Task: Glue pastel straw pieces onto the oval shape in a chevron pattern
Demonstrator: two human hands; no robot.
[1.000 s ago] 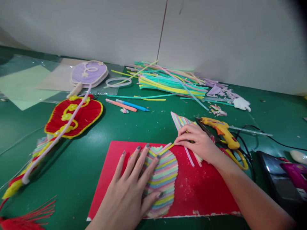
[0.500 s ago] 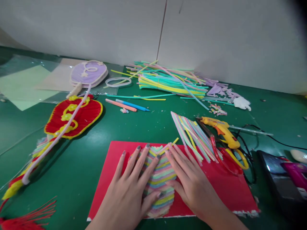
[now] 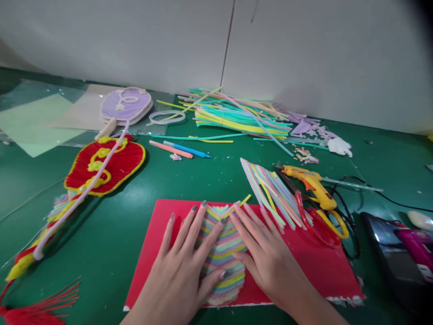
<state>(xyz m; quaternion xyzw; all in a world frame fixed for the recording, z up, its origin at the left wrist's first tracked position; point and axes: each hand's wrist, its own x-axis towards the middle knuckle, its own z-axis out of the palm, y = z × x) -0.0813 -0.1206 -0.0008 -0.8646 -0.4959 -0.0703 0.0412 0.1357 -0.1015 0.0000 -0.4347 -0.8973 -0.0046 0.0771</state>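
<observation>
Both hands lie on a striped panel of pastel pipe cleaners [image 3: 226,248], laid in V-shaped rows on a red board [image 3: 144,257]. My left hand [image 3: 186,257] rests flat with fingers spread over the panel's left side, its thumb across the lower rows. On the right side, my right hand [image 3: 265,250] lies with fingers stretched, the fingertips on the top row near a yellow end that sticks out. Parts of the panel are hidden under the fingers. Cut pipe cleaner strips [image 3: 270,192] fan out just beyond the right hand, partly on the board.
Red-and-yellow-handled scissors [image 3: 300,207] and a yellow glue gun [image 3: 316,185] lie right, beside a phone [image 3: 380,246]. Bundled pipe cleaners [image 3: 237,119] lie at the back, with two markers [image 3: 186,149] in front. A red fan [image 3: 104,167] and a purple fan [image 3: 126,106] are left.
The fingertips of both hands have slid slightly to the left over the top rows. The panel and the board stay in place.
</observation>
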